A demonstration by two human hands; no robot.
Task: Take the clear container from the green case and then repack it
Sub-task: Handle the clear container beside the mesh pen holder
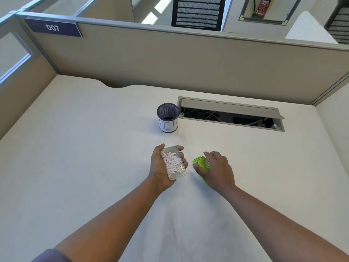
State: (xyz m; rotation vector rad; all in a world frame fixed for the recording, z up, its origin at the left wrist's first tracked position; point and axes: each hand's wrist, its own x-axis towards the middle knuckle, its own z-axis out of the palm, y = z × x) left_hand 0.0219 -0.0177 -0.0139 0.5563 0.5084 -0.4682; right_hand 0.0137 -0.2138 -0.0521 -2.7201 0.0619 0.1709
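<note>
The clear container [173, 163], a small rectangular box full of tiny white round pieces, lies in the palm of my left hand [160, 167], fingers curled around its far side, just above the desk. My right hand [217, 171] rests over the bright green case [201, 164] on the desk a little to the right. The hand covers most of the case, so only its left end shows. Container and case are apart, with a narrow gap of desk between them.
A black mesh pen cup [168, 117] with a white label stands behind my hands. To its right an open cable hatch [230, 115] is sunk into the white desk [75, 148]. Beige partition walls [170, 57] close the back and left sides.
</note>
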